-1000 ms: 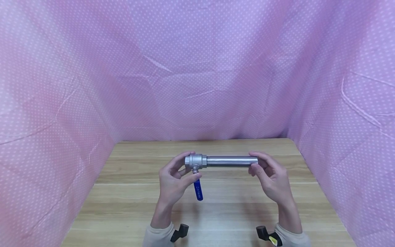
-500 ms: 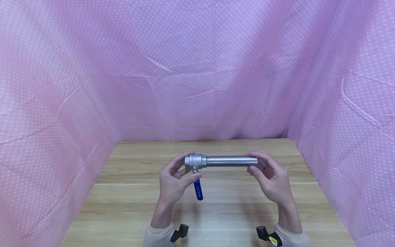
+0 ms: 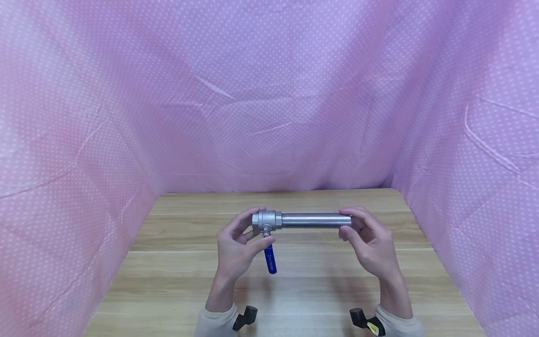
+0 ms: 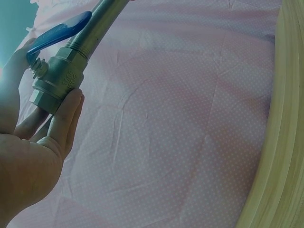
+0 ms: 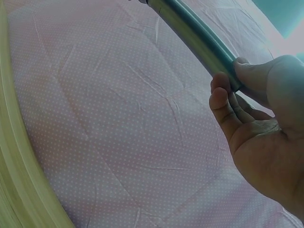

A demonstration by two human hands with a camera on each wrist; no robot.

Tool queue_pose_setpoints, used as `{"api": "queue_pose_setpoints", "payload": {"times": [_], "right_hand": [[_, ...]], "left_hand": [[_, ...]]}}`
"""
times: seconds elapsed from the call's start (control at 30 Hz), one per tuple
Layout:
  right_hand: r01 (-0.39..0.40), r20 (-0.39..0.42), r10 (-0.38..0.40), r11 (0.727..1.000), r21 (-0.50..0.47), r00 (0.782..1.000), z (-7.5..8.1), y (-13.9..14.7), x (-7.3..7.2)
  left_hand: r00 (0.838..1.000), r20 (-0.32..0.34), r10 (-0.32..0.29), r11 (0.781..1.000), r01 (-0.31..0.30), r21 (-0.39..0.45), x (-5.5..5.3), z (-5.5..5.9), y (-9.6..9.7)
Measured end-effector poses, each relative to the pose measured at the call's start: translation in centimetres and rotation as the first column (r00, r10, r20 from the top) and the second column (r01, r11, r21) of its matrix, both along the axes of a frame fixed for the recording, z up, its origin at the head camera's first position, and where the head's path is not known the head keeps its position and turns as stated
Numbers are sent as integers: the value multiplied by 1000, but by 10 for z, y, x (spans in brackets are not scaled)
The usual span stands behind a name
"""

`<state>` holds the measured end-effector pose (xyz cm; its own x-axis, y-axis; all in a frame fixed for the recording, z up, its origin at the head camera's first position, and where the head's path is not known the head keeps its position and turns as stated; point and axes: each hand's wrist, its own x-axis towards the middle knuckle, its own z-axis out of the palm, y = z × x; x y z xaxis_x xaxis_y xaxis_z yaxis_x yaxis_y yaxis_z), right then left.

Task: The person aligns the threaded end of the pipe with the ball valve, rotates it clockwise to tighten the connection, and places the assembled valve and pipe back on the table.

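Pink dotted cloth (image 3: 269,93) round wood tabletop (image 3: 320,295). My right hand (image 3: 376,243) pinches the free end of a steel pipe (image 3: 311,220), left hand (image 3: 236,250) clamped on the valve (image 3: 266,218). Pipe's level above the tabletop, other end in the valve's hex port (image 3: 279,220); blue lever (image 3: 271,260) points at me.

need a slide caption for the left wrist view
A left hand grips a blue-handled valve, a metal pipe extending from it.

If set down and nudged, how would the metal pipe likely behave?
The metal pipe looks stiff, being straight with a metallic sheen. Its smooth, round surface may be slippery and apt to roll, though the blue handle jutting from the attached valve would probably stop it.
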<state>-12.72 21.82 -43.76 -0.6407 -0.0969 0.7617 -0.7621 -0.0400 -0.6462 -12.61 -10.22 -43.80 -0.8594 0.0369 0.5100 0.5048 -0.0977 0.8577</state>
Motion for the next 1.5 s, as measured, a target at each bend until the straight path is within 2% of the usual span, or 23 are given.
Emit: {"api": "queue_pose_setpoints", "payload": {"times": [0.47, 0.57, 0.73, 0.87, 1.5], "right_hand": [[82, 23, -82, 996, 28, 996, -1, 0, 1], [68, 30, -69, 997, 23, 997, -1, 0, 2], [-18, 13, 18, 1000, -12, 1000, 0, 1, 0], [-55, 0, 55, 998, -27, 999, 0, 1, -1], [13, 6, -13, 1000, -17, 1000, 0, -2, -1]], "left_hand": [[1000, -6, -2, 1000, 2, -5, 1, 1, 0], [1000, -4, -2, 1000, 2, -5, 0, 0, -1], [1000, -12, -4, 1000, 4, -4, 0, 0, -1], [1000, -17, -3, 1000, 3, 1, -1, 0, -1], [1000, -19, -4, 1000, 4, 4, -3, -1, -1]]}}
